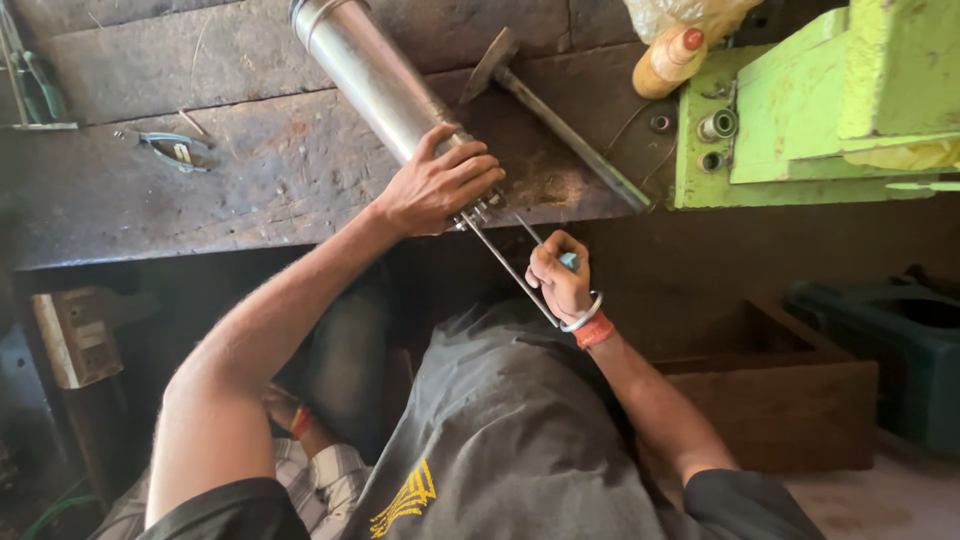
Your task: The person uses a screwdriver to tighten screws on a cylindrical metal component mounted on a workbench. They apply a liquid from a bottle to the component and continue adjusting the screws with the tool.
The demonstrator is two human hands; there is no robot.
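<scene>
A long shiny metal cylinder (370, 75) lies slanted on the dark wooden workbench (150, 190). My left hand (440, 182) is wrapped around its near end, where thin metal rods (505, 265) stick out toward me. My right hand (560, 280), with a steel bangle and a red band at the wrist, is closed on a small tool with a bluish handle (569, 261) and holds it by those rods.
A hammer (550, 115) lies beside the cylinder. A light green machine (810, 110) and a plastic bottle (668, 60) stand at the right. Pliers (175, 150) rest on the bench at the left. A wooden box (780, 400) and another person's hand (285, 410) are below.
</scene>
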